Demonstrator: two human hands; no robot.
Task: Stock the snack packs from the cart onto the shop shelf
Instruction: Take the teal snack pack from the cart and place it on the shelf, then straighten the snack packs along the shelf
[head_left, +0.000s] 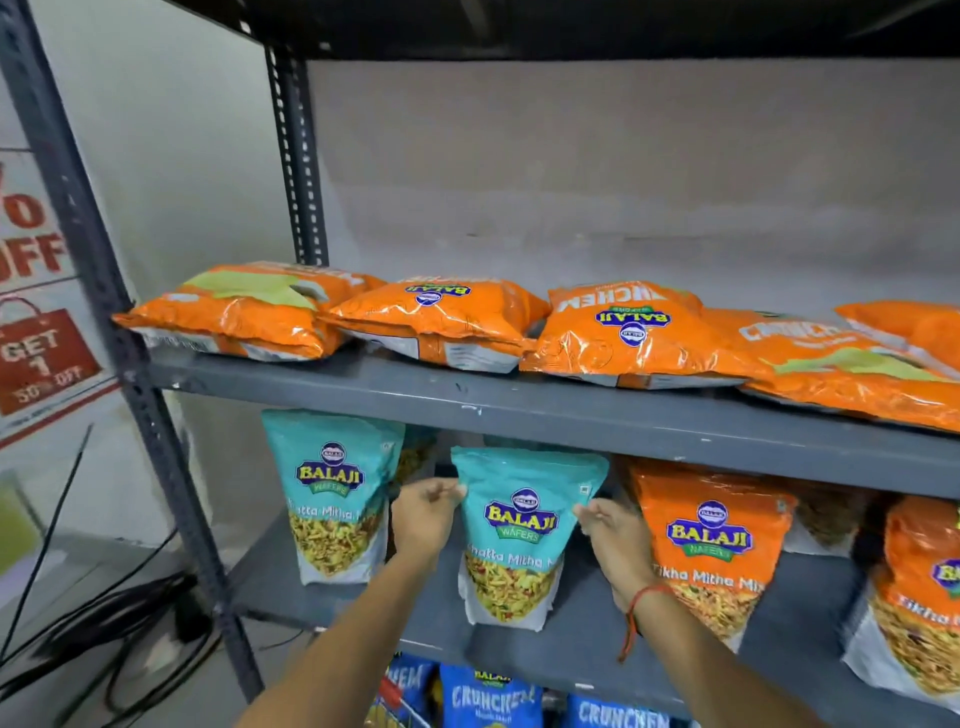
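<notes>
The teal snack pack (522, 530) stands upright on the middle shelf (571, 644), long axis vertical, between both hands, left hand (423, 514) and right hand (615, 535) pinching its upper corners (equally near).

You look at a scene with even, soft indoor light, fairly bright on the back wall (623, 171) and dimmer under the top board (519, 26), which is almost black. The orange packs (436, 317) lying on the upper shelf (519, 410) show small white glare spots on their shiny film. Below this shelf a shadow falls on the tops of the standing packs. The wide lens bends the left post (83, 234) and makes the shelf edge slope down to the right. The red sale poster (41, 332) at the left edge is smeared by blur, and the cables (104, 597) on the floor are soft. The teal pack (519, 525) in the middle is sharp enough for you to read its print.
</notes>
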